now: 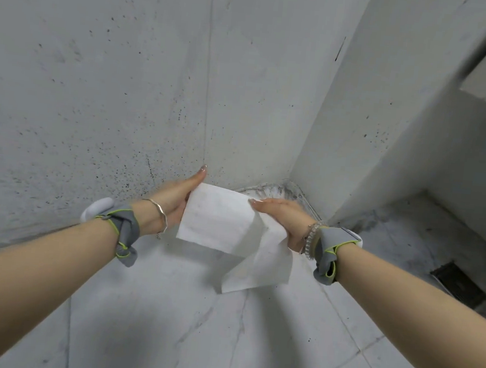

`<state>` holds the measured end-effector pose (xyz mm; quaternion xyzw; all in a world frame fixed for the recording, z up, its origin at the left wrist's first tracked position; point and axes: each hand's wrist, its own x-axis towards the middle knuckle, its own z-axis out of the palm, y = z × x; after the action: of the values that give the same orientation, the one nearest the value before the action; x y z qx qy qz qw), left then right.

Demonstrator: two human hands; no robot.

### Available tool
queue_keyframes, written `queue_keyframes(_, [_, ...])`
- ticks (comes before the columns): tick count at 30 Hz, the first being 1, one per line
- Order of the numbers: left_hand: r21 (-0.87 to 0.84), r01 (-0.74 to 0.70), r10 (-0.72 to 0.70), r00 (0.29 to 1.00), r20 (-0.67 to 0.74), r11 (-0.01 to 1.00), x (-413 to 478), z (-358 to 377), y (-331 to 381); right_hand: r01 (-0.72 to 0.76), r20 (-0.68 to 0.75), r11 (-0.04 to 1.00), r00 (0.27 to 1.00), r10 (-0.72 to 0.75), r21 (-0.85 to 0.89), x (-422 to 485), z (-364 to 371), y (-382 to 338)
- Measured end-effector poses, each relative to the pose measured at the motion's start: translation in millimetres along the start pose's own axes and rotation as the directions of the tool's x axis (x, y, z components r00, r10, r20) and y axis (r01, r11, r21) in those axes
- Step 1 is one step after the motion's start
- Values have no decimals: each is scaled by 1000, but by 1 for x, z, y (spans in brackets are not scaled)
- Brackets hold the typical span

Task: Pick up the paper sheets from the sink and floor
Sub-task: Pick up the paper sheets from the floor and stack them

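Both hands meet on the paper sheets [217,220], which are held in the air and clear of the floor [163,324]. The left hand [174,204] lies with straight fingers flat against the left edge of the stack. Its thumb is hidden behind the paper, so a pinch on that side is not confirmed. The right hand [282,220] lies over the top right corner and appears to grip it, since one sheet hangs loose below that hand. Directly below the grip the floor tiles show no further sheet. Beyond the grip is a stained wall corner [276,191], and well to the right of the grip a dark floor drain [457,283] is set in the tiles. No sink is in view, so its clearance cannot be assessed. Judgement: collection is partly done, with at least two sheets in hand and the rest of the area unverified. The sheets are blank, and no brand, label or writing can be read on paper, walls or the grey wrist bands [121,228]
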<state>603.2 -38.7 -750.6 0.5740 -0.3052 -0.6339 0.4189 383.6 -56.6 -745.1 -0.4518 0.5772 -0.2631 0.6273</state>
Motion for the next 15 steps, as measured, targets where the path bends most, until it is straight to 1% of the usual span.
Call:
queue_keyframes(4, [-44, 61, -59, 997, 46, 997, -4, 5, -4, -91, 2, 993, 996, 91, 71, 4, 3, 1])
queue_keyframes(7, [-63, 117, -112, 990, 86, 991, -5, 4, -9, -158, 66, 981, 986, 151, 116, 8, 5, 5])
queue_keyframes(10, [-90, 141, -130, 985, 115, 986, -5, 2, -10, -170, 112, 976, 982, 155, 135, 8, 5, 6])
queue_keyframes(15, [-59, 132, -125, 986, 114, 989, -2, -3, -13, -172, 109, 977, 981, 159, 128, 7, 6, 6])
